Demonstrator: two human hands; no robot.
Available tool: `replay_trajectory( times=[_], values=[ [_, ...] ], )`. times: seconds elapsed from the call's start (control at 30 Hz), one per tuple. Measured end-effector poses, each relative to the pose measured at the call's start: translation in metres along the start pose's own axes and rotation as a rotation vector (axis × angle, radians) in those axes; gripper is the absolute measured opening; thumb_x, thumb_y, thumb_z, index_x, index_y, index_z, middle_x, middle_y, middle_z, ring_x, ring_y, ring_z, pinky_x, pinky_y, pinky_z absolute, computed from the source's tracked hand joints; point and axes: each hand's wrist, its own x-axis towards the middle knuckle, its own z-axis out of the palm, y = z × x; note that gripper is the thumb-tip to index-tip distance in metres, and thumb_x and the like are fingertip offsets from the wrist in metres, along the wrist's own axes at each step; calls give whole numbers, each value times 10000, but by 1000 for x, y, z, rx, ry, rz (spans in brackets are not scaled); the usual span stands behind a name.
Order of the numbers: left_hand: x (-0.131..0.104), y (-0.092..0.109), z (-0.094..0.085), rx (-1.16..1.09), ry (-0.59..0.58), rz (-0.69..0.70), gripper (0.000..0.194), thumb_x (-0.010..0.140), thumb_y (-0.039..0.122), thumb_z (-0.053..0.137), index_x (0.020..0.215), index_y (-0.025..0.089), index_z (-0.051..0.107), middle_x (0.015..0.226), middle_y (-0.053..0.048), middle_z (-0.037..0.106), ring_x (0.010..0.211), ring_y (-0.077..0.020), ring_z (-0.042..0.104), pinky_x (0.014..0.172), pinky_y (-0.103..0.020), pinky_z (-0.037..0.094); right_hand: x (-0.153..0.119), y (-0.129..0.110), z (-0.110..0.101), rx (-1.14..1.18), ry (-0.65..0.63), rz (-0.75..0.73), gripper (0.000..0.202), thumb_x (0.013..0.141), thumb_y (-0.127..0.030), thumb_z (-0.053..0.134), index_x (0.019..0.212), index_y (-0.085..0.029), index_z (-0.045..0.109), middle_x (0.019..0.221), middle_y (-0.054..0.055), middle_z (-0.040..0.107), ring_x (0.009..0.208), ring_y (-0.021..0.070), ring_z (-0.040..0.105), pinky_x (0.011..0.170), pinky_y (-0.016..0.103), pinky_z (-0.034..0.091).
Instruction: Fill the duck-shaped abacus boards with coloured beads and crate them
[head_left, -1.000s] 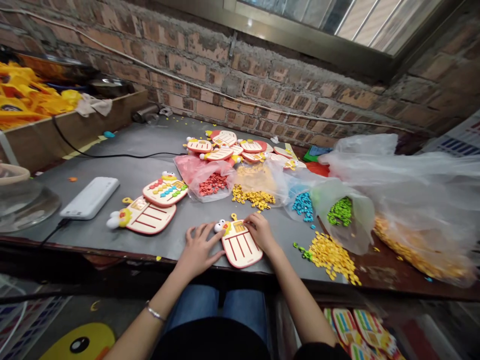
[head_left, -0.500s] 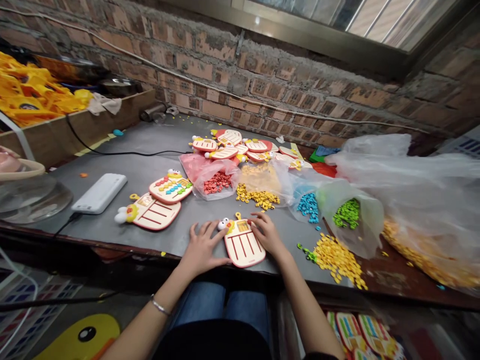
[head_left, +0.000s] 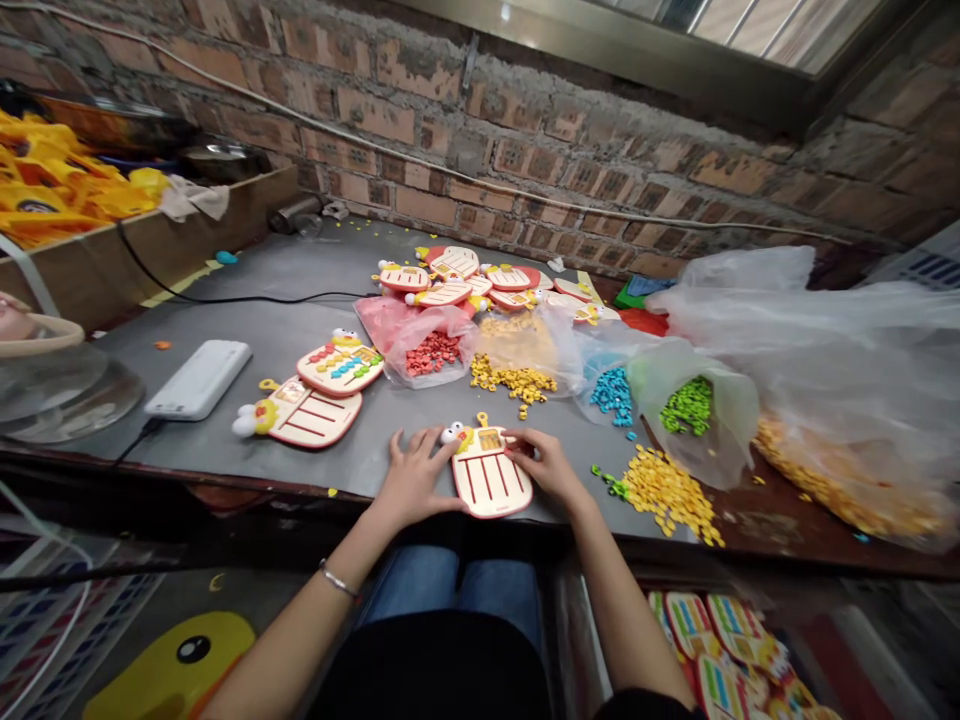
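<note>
A cream toy board [head_left: 492, 487] with a red rim, several slots and a white-eyed duck head lies flat at the table's front edge. My left hand [head_left: 409, 480] spreads its fingers beside its left side, the index fingertip by the duck head and the thumb against the lower left edge. At the upper right corner, my right hand [head_left: 550, 462] brings thumb and index finger together; whatever is between them is hidden. Further left, a board with coloured beads [head_left: 340, 370] rests partly on another slotted board [head_left: 315, 418].
Bags of red beads [head_left: 433, 353], blue beads [head_left: 613, 395] and green beads [head_left: 686, 405] lie open behind. Loose yellow pieces [head_left: 667, 495] are heaped at right. More boards [head_left: 454, 262] are piled at the back. A white power bank [head_left: 199, 380] with a cable lies left.
The view has shifted slightly. Both hands remain at the board; the right fingers have moved a little at its upper right corner. A few yellow beads now lie forward of their pile.
</note>
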Motion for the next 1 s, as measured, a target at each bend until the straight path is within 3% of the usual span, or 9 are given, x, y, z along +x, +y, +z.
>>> replay_trajectory(
  times=[0.17,0.3,0.4,0.57,0.6,0.67,0.8,0.9,1.0],
  values=[
    [0,-2,-4,-44,-33,4,891,651,707,677,1409,321,411,1507,-129,355,1341,-369,336,1071,-648,111,14,-8,14,76,-95,55,370,783,-288,684,1131,-162,679,859,60,708,680,158,595,644,283,481],
    [0,-1,-6,-59,-62,4,882,651,689,692,1405,325,415,1527,-113,328,1365,-359,309,1087,-629,108,25,-23,40,149,-110,27,320,754,-242,701,1067,-175,704,969,80,711,786,182,643,757,319,500],
    [0,-1,-5,-61,-68,-4,864,660,676,696,1401,323,423,1528,-110,330,1378,-355,292,1089,-624,105,28,-29,49,275,-178,73,338,733,-261,724,1057,-166,698,938,74,711,752,173,651,727,308,514],
    [0,-1,-5,-47,-60,2,839,688,690,661,1403,323,421,1544,-108,295,1386,-371,260,1065,-646,122,22,-30,32,366,-458,89,652,618,-353,838,1212,-177,633,762,28,695,689,175,650,702,311,524],
    [0,0,-6,-42,-57,14,841,694,696,650,1411,326,412,1549,-113,281,1386,-377,255,1059,-649,126,23,-31,27,377,-494,77,650,628,-371,833,1217,-183,632,777,33,700,718,182,657,728,320,524],
    [-2,1,-8,-33,-47,68,846,712,696,629,1434,334,376,1562,-126,242,1387,-387,242,1053,-649,130,30,-32,19,399,-448,80,547,692,-406,787,1174,-185,656,835,53,710,772,191,660,755,325,519],
    [-5,4,-10,-11,-42,231,801,762,658,598,1449,334,346,1581,-131,173,1398,-381,218,1060,-639,122,80,-33,19,324,-149,75,341,796,-405,681,1040,-168,688,858,66,703,772,183,648,720,306,504],
    [-6,3,-7,-7,-31,264,731,790,693,528,1401,304,430,1580,-128,182,1399,-369,215,1060,-631,129,137,-32,36,171,-132,-14,250,823,-334,638,998,-161,682,850,60,690,737,171,631,707,304,498],
    [-6,2,-4,-10,-16,264,712,811,718,463,1375,284,460,1573,-124,208,1391,-359,231,1062,-625,129,184,-30,64,-164,-154,-125,168,799,-185,635,954,-149,686,957,85,668,830,182,611,775,309,483]
  ],
)
